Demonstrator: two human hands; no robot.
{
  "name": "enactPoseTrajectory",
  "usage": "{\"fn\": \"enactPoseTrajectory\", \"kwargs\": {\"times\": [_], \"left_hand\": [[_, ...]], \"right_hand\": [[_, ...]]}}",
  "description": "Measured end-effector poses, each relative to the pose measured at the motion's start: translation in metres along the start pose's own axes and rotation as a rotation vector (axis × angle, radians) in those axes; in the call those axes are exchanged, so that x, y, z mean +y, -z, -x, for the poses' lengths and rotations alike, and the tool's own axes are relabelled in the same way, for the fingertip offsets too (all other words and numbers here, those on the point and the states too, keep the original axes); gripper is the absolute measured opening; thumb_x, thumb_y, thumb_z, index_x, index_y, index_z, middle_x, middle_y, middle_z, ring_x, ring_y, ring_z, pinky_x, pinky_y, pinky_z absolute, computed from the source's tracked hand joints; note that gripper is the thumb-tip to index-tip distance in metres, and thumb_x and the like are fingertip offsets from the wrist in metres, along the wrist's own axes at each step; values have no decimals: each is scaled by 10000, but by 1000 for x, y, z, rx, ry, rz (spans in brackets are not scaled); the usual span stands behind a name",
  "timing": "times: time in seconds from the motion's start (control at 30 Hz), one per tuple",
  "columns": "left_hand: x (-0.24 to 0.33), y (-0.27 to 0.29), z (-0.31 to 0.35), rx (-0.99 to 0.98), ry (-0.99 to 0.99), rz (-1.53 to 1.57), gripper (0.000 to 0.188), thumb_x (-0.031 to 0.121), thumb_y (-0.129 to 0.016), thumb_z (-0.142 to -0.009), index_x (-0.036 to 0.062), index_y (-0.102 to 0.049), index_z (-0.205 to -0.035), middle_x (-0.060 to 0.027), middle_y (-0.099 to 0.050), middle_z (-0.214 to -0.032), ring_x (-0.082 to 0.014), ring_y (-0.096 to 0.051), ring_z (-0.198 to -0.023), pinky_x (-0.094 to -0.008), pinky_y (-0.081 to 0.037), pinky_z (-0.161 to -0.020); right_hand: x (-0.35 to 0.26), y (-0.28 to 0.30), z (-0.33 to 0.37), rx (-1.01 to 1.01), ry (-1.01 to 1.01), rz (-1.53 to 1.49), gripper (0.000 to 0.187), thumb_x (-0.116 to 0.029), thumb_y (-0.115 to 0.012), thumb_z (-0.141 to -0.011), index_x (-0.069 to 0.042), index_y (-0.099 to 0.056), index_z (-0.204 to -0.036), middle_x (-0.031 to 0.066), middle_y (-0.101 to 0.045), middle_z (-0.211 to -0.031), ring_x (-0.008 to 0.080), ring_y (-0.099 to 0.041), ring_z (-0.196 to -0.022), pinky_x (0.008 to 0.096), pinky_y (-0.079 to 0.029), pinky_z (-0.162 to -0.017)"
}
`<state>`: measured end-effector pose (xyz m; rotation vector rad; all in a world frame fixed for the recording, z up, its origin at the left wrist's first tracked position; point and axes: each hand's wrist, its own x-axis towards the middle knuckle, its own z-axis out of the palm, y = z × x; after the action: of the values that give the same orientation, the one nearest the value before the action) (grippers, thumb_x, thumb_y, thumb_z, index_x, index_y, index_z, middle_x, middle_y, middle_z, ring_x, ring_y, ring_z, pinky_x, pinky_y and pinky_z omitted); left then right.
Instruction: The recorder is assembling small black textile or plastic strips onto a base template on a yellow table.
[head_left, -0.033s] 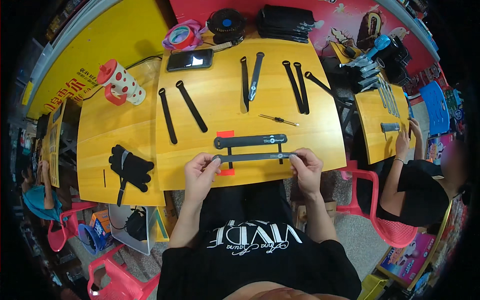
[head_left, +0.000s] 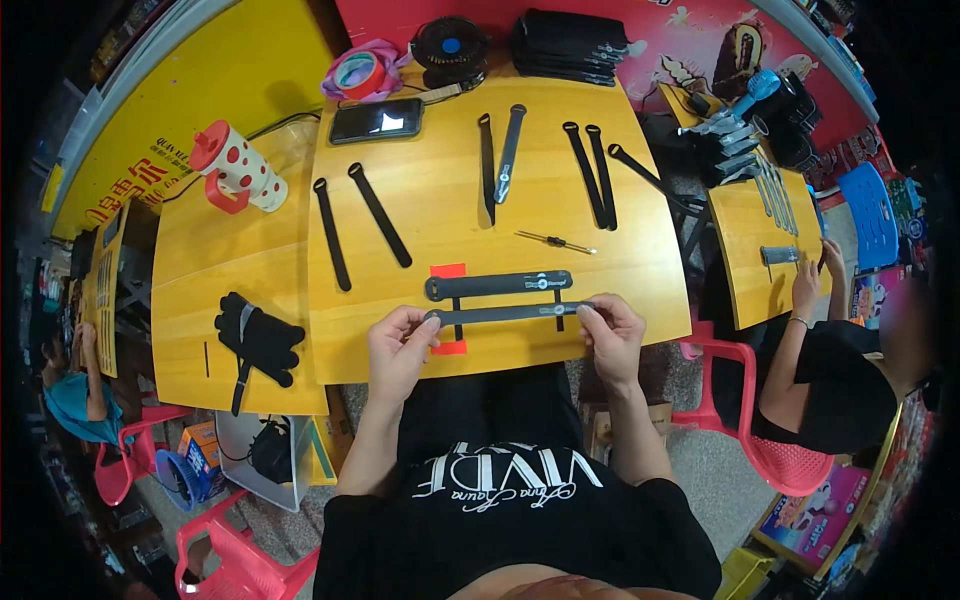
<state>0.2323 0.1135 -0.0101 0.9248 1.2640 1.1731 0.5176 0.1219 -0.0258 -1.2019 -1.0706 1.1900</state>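
A black cable strap (head_left: 505, 315) with a ringed end and pale print is stretched level near the front edge of the table. My left hand (head_left: 400, 352) pinches its ringed end between thumb and fingers. The other end is pinched in my right hand (head_left: 614, 340). Just beyond it lies a wider-looking black strap (head_left: 500, 285), also printed, flat on the wood. Two short, thin black strips (head_left: 458, 328) run crosswise beneath the straps. Red tape (head_left: 449, 271) marks the table near the left strip, with a second red piece nearer me.
Other loose straps (head_left: 380, 214) are spread across the yellow table (head_left: 440, 200). A screwdriver-like tool (head_left: 556, 241), phone (head_left: 376, 121), fan (head_left: 449, 50), tape roll (head_left: 360, 75), black stack (head_left: 568, 48), spotted cup (head_left: 240, 165) and black glove (head_left: 258, 338) lie around. Two people work at side tables.
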Motion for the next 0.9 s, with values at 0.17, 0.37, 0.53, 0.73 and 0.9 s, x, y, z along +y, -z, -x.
{"fn": "enactPoseTrajectory", "kwargs": {"times": [0.17,0.37,0.53,0.73,0.9], "left_hand": [[-2,-1,-22,35,65,-96,87,29,-631,-876,5,-616,-958,-32,-646,-759,-66,-588,-604,-173,-396,-466],[-3,5,-28,78,76,-65,212,-11,-627,-863,5,-596,-1071,-34,-645,-770,-61,-590,-618,-163,-393,-471],[-6,4,-33,72,75,-81,229,-24,-628,-859,-3,-606,-1086,-30,-636,-751,-46,-565,-578,-142,-384,-455],[-9,2,-35,87,50,-81,196,-84,-611,-850,-9,-642,-1029,-24,-627,-778,-58,-589,-680,-178,-453,-547],[-13,1,-34,95,31,-98,147,-70,-630,-849,-4,-659,-976,-25,-639,-804,-64,-604,-699,-178,-468,-561]], "right_hand": [[9,-7,-25,48,-14,65,130,8,-595,-895,20,-652,-1012,4,-583,-788,43,-527,-600,169,-409,-520],[7,-18,-26,59,74,104,129,34,-606,-874,28,-641,-998,13,-576,-828,42,-542,-621,166,-421,-535],[13,-21,-28,185,71,140,124,85,-636,-818,-7,-568,-866,-2,-536,-773,26,-514,-657,167,-402,-544],[20,-17,-33,181,157,301,145,83,-650,-786,-16,-543,-780,-13,-512,-701,20,-470,-572,172,-349,-491],[19,-20,-34,204,119,290,152,102,-637,-779,-13,-538,-763,-1,-509,-687,31,-489,-576,184,-360,-495]]}}
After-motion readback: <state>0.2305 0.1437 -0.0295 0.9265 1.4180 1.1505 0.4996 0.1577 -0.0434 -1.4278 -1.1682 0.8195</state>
